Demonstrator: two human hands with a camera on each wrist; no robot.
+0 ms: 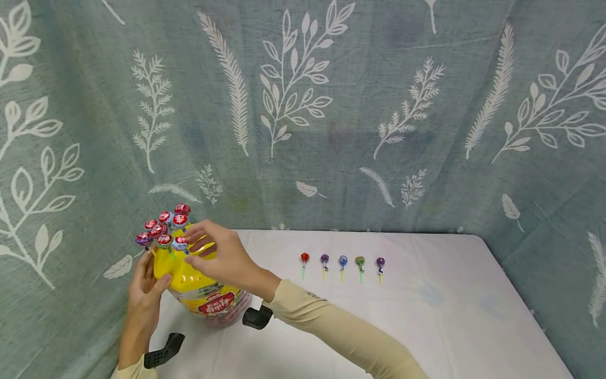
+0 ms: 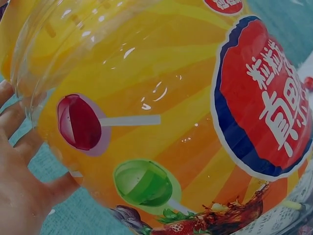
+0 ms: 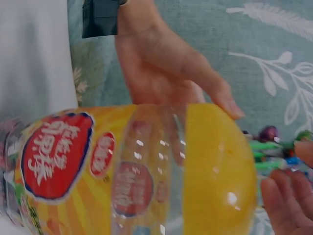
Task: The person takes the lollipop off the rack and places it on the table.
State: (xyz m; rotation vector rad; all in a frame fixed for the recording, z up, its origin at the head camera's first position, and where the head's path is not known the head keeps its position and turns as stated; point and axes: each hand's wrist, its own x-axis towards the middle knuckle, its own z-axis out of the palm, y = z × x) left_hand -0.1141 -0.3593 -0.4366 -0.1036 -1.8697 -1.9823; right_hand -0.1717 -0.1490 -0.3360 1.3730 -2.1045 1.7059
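A yellow lollipop jar (image 1: pixel 208 300) (image 2: pixel 171 122) (image 3: pixel 98 171) stands at the table's left end. Its yellow lid (image 1: pixel 182 273) (image 3: pixel 215 166) carries several wrapped lollipops (image 1: pixel 165 226) (image 3: pixel 269 147) stuck upright in the top. My left hand (image 1: pixel 142 289) (image 2: pixel 19 186) (image 3: pixel 166 68) lies flat against the jar's far-left side, fingers straight, thumb on the lid. My right hand (image 1: pixel 222 258) (image 3: pixel 286 200) arches over the lid from the right with its fingers spread. Its fingertips end beside the nearest lollipops and hold nothing I can see.
Several loose lollipops (image 1: pixel 342 261) lie in a row on the white table (image 1: pixel 426 316), right of the jar. A green leaf-print curtain (image 1: pixel 331 105) closes the back and both sides. The jar stands close to the left curtain.
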